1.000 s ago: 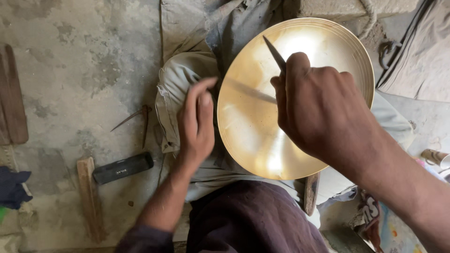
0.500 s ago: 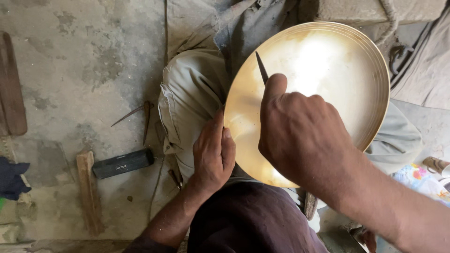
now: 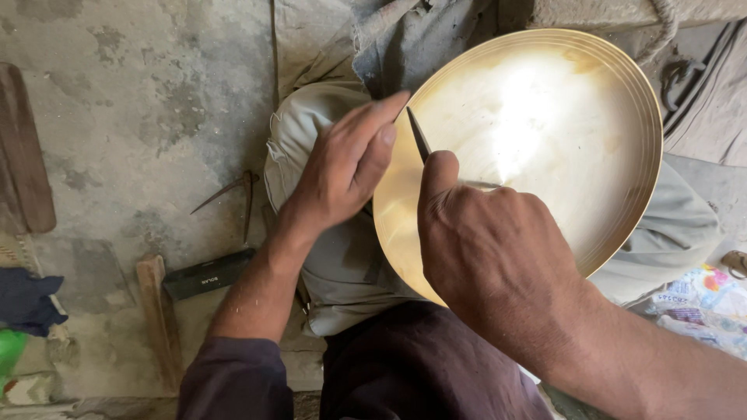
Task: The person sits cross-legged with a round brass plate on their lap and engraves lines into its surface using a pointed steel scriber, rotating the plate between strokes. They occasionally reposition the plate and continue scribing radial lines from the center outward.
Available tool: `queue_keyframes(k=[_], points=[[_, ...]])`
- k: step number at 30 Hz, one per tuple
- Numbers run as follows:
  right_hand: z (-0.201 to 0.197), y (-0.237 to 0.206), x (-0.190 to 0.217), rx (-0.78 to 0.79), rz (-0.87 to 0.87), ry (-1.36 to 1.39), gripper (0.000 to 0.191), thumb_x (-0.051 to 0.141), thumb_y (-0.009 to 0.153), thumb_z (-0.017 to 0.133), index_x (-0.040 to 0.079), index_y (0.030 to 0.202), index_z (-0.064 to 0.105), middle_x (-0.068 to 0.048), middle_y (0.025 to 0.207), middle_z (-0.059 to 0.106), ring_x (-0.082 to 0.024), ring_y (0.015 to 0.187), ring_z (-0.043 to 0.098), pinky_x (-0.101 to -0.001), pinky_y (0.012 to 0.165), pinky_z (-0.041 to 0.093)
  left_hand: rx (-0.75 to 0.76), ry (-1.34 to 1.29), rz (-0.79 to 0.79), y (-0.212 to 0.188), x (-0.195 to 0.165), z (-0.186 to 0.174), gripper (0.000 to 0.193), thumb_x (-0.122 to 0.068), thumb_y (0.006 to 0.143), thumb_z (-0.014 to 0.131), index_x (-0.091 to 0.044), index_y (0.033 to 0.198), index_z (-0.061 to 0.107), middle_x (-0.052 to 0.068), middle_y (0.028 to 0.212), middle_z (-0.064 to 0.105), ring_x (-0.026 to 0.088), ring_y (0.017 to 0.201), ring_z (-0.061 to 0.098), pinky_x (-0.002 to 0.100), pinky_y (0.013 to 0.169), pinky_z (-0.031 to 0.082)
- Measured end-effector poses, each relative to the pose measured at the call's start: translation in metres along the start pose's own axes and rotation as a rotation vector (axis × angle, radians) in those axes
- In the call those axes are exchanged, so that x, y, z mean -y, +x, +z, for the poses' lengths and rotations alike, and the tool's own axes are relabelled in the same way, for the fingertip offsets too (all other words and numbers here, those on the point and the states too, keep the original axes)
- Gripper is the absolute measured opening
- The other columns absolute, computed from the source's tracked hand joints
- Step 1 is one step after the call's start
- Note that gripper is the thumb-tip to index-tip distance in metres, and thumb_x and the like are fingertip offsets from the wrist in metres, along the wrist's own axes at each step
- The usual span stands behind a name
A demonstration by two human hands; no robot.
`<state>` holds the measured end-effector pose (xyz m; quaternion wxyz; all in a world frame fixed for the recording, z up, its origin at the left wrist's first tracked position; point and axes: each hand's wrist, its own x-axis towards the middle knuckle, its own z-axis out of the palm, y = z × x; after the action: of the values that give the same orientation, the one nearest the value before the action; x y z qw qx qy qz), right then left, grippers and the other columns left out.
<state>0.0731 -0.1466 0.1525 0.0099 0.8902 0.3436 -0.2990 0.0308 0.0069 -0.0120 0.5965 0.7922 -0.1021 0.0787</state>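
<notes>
A large shiny brass plate [image 3: 545, 132] rests tilted on my lap, over my light trousers [image 3: 327, 257]. My right hand [image 3: 490, 257] is shut on a thin dark metal scraper [image 3: 419, 138], forefinger along it, its tip pressed on the plate's left inner surface. My left hand [image 3: 342, 167] lies against the plate's left rim, fingers stretched up along the edge and touching the blade's tip area. Most of the scraper's handle is hidden inside my right fist.
On the concrete floor at the left lie a pair of metal dividers [image 3: 233, 194], a black rectangular stone [image 3: 208, 274], a wooden piece [image 3: 159, 319] and a dark wooden plank [image 3: 27, 155]. Grey cloth [image 3: 420, 39] lies behind the plate; a printed bag [image 3: 696, 299] at right.
My left hand slid up from the plate's lower left edge to its upper left rim. My right hand with the scraper moved down and left across the plate.
</notes>
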Motion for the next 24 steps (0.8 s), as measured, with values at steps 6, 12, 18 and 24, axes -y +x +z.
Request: queue_keyframes(k=[6, 12, 18, 24], points=[[0.003, -0.014, -0.016, -0.235, -0.203, -0.064, 0.013, 0.0, 0.103, 0.046, -0.007, 0.096, 0.054, 0.001, 0.045, 0.042, -0.01, 0.03, 0.037, -0.0313, 0.025, 0.03, -0.076, -0.257, -0.113, -0.002, 0.009, 0.011, 0.041, -0.031, 0.125, 0.035, 0.001, 0.139, 0.057, 0.013, 0.118, 0.074, 0.017, 0.103, 0.072, 0.031, 0.089, 0.059], [0.005, -0.009, -0.044, -0.339, -0.201, -0.021, 0.021, 0.001, 0.107, 0.051, -0.008, 0.088, 0.055, 0.005, 0.046, 0.037, -0.007, 0.032, 0.031, -0.0297, 0.026, 0.025, -0.384, -0.063, -0.503, -0.075, -0.027, 0.047, 0.053, -0.035, 0.115, 0.034, 0.002, 0.146, 0.057, 0.016, 0.092, 0.062, 0.011, 0.06, 0.044, 0.031, 0.057, 0.042], [-0.004, -0.002, -0.034, -0.438, -0.312, -0.002, 0.016, -0.002, 0.102, 0.047, -0.012, 0.09, 0.051, 0.0, 0.049, 0.039, -0.011, 0.038, 0.033, -0.0318, 0.033, 0.027, -0.393, -0.053, -0.301, -0.114, -0.068, 0.09, 0.047, -0.026, 0.121, 0.034, 0.008, 0.154, 0.04, 0.024, 0.133, 0.063, 0.032, 0.12, 0.067, 0.042, 0.098, 0.058], [-0.002, 0.0, -0.008, 0.209, 0.04, -0.043, 0.014, -0.002, 0.093, 0.036, -0.005, 0.097, 0.049, -0.001, 0.039, 0.049, -0.012, 0.028, 0.046, -0.0343, 0.024, 0.034, -0.303, -0.031, -0.339, -0.097, -0.064, 0.063, 0.042, -0.015, 0.114, 0.042, 0.008, 0.148, 0.048, 0.023, 0.12, 0.067, 0.03, 0.104, 0.069, 0.04, 0.088, 0.056]])
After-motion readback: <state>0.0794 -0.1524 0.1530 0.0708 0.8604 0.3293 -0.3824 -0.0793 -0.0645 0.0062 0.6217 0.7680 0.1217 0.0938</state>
